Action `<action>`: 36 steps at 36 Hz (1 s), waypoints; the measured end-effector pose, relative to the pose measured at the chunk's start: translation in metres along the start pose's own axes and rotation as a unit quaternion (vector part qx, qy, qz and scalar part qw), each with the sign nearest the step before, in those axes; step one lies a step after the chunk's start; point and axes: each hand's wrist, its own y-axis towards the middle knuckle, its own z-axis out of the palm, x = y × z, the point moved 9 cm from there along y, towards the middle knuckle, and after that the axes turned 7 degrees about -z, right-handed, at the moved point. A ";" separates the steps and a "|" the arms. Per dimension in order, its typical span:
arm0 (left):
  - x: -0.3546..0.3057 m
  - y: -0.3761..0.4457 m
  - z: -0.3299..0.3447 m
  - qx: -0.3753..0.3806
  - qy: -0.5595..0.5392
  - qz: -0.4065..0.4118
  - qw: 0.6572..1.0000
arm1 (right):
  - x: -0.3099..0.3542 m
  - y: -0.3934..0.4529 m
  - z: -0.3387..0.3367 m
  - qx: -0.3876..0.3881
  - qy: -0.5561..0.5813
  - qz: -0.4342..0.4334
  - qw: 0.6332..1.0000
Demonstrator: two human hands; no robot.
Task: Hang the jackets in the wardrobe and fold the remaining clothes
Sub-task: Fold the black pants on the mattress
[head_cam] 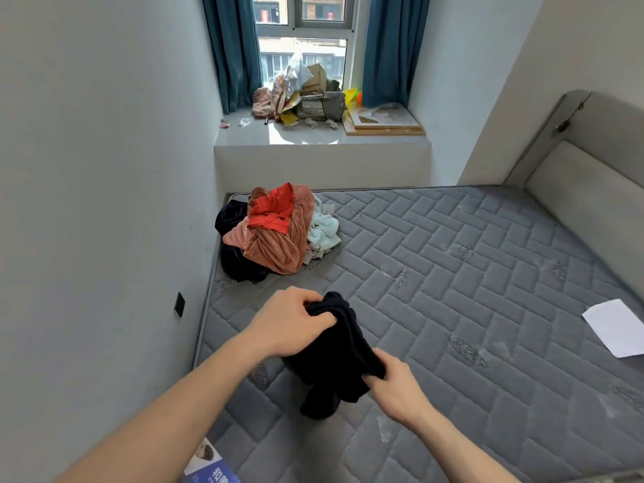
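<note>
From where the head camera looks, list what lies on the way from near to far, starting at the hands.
Black garment held by both hands → pile of clothes at the mattress's far left corner → window ledge with clutter → window between blue curtains.

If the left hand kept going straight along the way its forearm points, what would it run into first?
Beyond the black knitted garment that the left hand already grips, the line crosses bare grey quilted mattress, passing right of the heap of rust-orange, red and pale clothes. It looks free, though depth is uncertain.
</note>
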 end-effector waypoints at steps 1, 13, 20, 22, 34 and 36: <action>0.004 0.001 -0.005 -0.002 0.008 0.001 1.000 | -0.001 0.002 -0.009 -0.016 -0.008 0.003 1.000; -0.005 0.033 -0.105 -0.144 0.120 0.058 0.981 | 0.122 0.038 -0.153 -0.219 -0.146 -0.144 0.954; -0.037 0.027 -0.144 -0.169 0.046 0.091 0.980 | 0.155 0.045 -0.190 -0.227 -0.078 -0.144 0.960; -0.036 0.026 -0.140 -0.154 0.041 0.098 0.982 | 0.147 0.047 -0.190 -0.207 -0.067 -0.129 0.967; 0.016 0.027 -0.070 0.118 0.005 -0.004 0.993 | 0.079 0.039 -0.159 -0.074 -0.105 -0.013 0.992; 0.024 0.024 -0.054 0.183 0.015 -0.030 0.983 | 0.069 0.039 -0.152 -0.037 -0.106 0.001 0.994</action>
